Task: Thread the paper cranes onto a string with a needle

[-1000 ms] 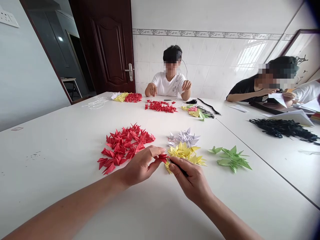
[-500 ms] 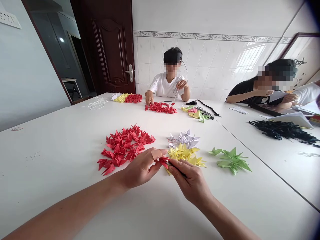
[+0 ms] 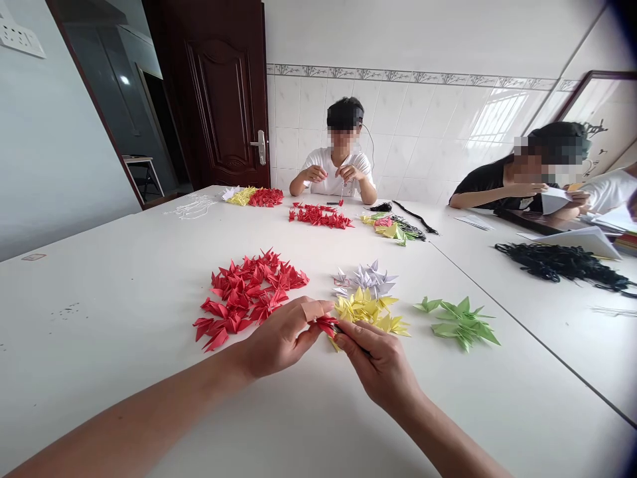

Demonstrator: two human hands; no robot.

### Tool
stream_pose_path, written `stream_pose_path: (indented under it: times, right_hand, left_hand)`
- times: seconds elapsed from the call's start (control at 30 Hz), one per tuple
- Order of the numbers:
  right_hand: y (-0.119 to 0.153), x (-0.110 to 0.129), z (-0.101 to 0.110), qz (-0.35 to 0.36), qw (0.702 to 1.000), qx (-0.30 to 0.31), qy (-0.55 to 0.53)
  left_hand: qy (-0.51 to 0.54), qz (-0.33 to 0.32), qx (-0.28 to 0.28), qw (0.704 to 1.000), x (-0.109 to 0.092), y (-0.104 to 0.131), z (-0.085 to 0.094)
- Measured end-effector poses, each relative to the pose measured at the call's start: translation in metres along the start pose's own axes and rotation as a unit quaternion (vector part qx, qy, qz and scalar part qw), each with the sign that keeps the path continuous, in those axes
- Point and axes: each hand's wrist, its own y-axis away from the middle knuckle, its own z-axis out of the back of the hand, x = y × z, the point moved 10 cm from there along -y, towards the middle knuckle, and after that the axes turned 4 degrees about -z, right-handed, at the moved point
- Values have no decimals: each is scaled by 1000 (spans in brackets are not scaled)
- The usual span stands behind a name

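A red folded paper crane (image 3: 326, 324) is pinched between the thumb and fingers of my left hand (image 3: 284, 335), which has a plaster-like band round one finger. My right hand (image 3: 374, 352) is closed round a slim dark tool (image 3: 338, 328), whose tip meets the crane; most of the tool is hidden in the palm. Left of my hands spreads a heap of red paper cranes (image 3: 243, 299). Just beyond them lie yellow cranes (image 3: 365, 307) and white cranes (image 3: 373, 279), with green cranes (image 3: 465, 322) to the right.
Across the white table (image 3: 124, 299) a person (image 3: 343, 166) handles a thread above red cranes (image 3: 321, 216). Another person (image 3: 497, 182) at the right holds paper. Black cords (image 3: 567, 262) lie at the right, white strings (image 3: 192, 206) at the far left.
My hands stay almost in place, with the red crane turned slightly. The person opposite has raised a hand from the red cranes to chest height.
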Motion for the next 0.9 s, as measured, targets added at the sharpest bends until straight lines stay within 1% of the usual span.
stream_pose_path:
  times: [0.33, 0.43, 0.47, 0.53, 0.57, 0.67, 0.73, 0.77, 0.83, 0.9]
  right_hand:
    - [0, 2, 0, 17, 1000, -3, 17]
    - [1, -2, 2, 14, 1000, -24, 5]
    - [1, -4, 3, 9, 999, -33, 1]
    - [2, -9, 5, -4, 999, -47, 0]
    - [2, -12, 6, -13, 998, -53, 4]
    - [2, -18, 9, -28, 997, -66, 20]
    - [1, -19, 11, -31, 997, -71, 26]
    - [1, -20, 12, -33, 996, -74, 25]
    - [1, -21, 14, -40, 995, -86, 18]
    - [2, -22, 16, -48, 994, -101, 8]
  left_hand:
    - [20, 5, 7, 1000, 0, 2, -2]
    - [-7, -9, 17, 1000, 0, 0, 2]
    - [-24, -8, 23, 999, 2, -1, 4]
    - [-70, 21, 31, 997, 16, -3, 13]
    - [-96, 50, 31, 994, 26, -3, 19]
    - [-177, 154, 28, 972, 66, 4, 41]
    - [-216, 207, 46, 953, 91, 13, 51]
    - [-225, 223, 57, 947, 101, 17, 54]
    - [-236, 244, 65, 938, 114, 23, 59]
    - [-232, 257, 58, 937, 116, 23, 63]
